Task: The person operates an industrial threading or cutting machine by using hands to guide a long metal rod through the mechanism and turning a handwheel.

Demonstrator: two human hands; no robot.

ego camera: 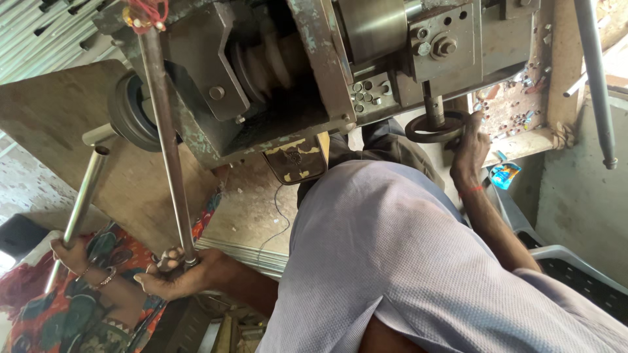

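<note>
Grease and worn green paint cover the big machine that fills the top of the view. The person in the pale grey shirt leans over it with both arms stretched out.

Their left hand is wrapped tight around the lower end of a long dark steel rod, fingers curled over it and thumb below. The rod runs up from that fist, nearly straight, to the upper left corner of the machine, where a knot of red thread hangs beside its top end.

Their right hand is closed on the rim of a small dark handwheel, which sits on a short shaft under the machine's right side. A red band circles that wrist. Just above the hand, a wooden shelf holds a scatter of small metal bits.

On the left, a second person in a bright flowered cloth holds a shiny metal tube with a hand wearing bangles; the tube rises at a slant beside the rod, apart from it, its open end near a round black part of the machine. A brown board stands behind both. A grey plastic crate sits low at the right.
</note>
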